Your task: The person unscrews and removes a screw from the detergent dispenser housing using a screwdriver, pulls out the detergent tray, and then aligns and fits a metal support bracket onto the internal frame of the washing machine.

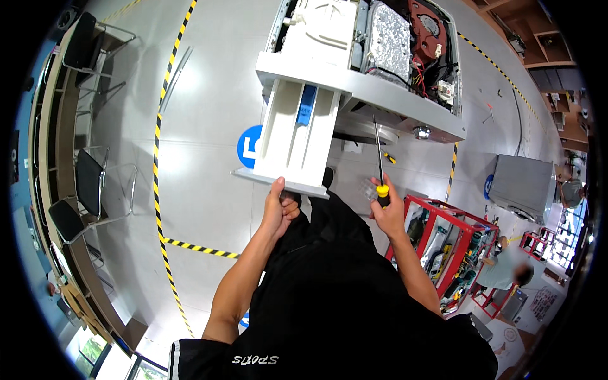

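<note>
My left hand (280,211) grips the grey front edge of a pulled-out white drawer (315,145), which has a blue insert (306,104) in its channel. My right hand (387,209) is wrapped round a long screwdriver (382,194) with a yellow and black handle, its shaft pointing up toward the grey front panel (405,101) of an open-topped appliance. Inside the appliance show white housings (316,28), a foil-covered block (389,44), a reddish-brown part (428,31) and wires. Another yellow-handled tool (388,158) lies below the panel.
A red tool cart (456,216) stands at my right, a person (503,274) beside it. A grey appliance (519,180) and another person (572,193) are farther right. Chairs (85,174) line a long desk at the left. Striped tape (202,248) marks the floor.
</note>
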A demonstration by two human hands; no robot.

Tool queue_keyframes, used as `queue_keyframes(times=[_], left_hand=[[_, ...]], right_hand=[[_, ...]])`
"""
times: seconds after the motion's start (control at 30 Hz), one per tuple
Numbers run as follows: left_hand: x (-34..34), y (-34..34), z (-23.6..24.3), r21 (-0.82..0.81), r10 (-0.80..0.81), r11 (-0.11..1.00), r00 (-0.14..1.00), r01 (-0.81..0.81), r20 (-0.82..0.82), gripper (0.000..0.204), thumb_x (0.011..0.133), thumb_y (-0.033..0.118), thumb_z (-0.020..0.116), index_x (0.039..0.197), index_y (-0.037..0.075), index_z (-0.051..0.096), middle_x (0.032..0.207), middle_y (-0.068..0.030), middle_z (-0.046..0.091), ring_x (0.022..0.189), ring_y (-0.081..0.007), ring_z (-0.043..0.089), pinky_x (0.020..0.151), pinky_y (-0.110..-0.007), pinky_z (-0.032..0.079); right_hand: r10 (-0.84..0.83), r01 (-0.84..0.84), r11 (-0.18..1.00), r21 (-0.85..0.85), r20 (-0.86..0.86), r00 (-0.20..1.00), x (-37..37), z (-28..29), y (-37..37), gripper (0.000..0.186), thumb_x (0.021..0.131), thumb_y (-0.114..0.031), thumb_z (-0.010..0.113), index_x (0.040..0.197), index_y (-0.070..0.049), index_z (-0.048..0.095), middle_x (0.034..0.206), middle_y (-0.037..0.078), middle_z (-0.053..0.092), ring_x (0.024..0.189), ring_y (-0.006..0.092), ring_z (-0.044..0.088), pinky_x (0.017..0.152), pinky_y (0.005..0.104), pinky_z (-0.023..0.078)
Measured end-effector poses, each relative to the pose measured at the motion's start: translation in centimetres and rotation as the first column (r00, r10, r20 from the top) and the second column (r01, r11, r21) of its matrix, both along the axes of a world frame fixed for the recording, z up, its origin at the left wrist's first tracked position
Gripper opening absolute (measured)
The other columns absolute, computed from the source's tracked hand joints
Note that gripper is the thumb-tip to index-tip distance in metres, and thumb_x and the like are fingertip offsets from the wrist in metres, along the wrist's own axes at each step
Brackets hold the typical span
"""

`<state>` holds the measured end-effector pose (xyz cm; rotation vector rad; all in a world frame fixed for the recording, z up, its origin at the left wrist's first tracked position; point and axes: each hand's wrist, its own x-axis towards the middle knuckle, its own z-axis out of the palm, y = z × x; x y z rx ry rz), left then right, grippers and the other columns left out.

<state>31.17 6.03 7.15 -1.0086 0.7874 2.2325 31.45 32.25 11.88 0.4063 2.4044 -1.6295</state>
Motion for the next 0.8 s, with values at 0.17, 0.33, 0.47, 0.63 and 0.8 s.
queue_keyframes(times=[0.17,0.33,0.47,0.63,0.8], left_hand=[[0.2,0.4,0.1,-0.001,0.013,1.0,1.0,-0.013,0.024,0.046,0.082,0.054,0.057,0.08,0.011,0.041,0.056,0.0055,0.025,0.042,-0.0043,0.023,0.039,-0.02,0.021],[0.5,-0.3,-1.2,0.057,-0.018,0.998,0.999,0.015,0.052,0.043,0.085,0.049,0.058,0.078,0.013,0.035,0.056,0.0044,0.026,0.041,-0.0048,0.024,0.038,-0.021,0.021],[-0.5,-0.3,-0.9,0.073,-0.05,0.996,0.998,0.047,0.047,0.046,0.085,0.053,0.056,0.081,0.012,0.036,0.056,0.0045,0.027,0.042,-0.0051,0.024,0.038,-0.021,0.021],[-6.4,0.6,-0.9,0.055,-0.083,0.995,0.995,0.086,-0.046,0.056,0.08,0.062,0.054,0.079,0.009,0.037,0.054,0.0045,0.026,0.04,-0.0056,0.023,0.038,-0.022,0.021],[-12.2,0.7,-0.6,-0.006,-0.275,0.961,0.958,0.276,-0.075,0.063,0.075,0.073,0.048,0.062,0.013,0.032,0.048,0.004,0.023,0.038,-0.0077,0.02,0.037,-0.022,0.02]], right_hand=[[0.045,-0.047,0.998,0.052,0.03,0.999,0.1,0.3,-0.6,0.064,0.071,0.002,0.05,0.134,-0.006,0.04,0.114,0.011,0.06,0.056,0.0108,0.058,0.051,0.0241,0.05],[0.038,-0.042,0.996,0.081,0.051,0.998,0.1,0.7,-1.1,0.065,0.072,0.002,0.05,0.135,-0.004,0.037,0.116,0.011,0.059,0.056,0.0099,0.057,0.05,0.0238,0.049],[0.039,-0.043,0.995,0.089,0.047,0.998,0.5,0.6,-1.4,0.066,0.073,0.003,0.049,0.136,0.0,0.031,0.12,0.01,0.057,0.056,0.0076,0.054,0.048,0.022,0.048],[-0.055,0.056,0.995,0.079,-0.014,0.998,1.2,0.9,-1.5,0.065,0.073,0.003,0.049,0.136,0.001,0.032,0.119,0.01,0.058,0.052,0.0086,0.054,0.048,0.0227,0.048],[-0.275,0.275,0.951,0.143,-0.018,0.961,4.7,0.5,-0.1,0.063,0.07,0.001,0.049,0.133,-0.002,0.039,0.11,0.013,0.062,0.049,0.0125,0.056,0.049,0.0268,0.049]])
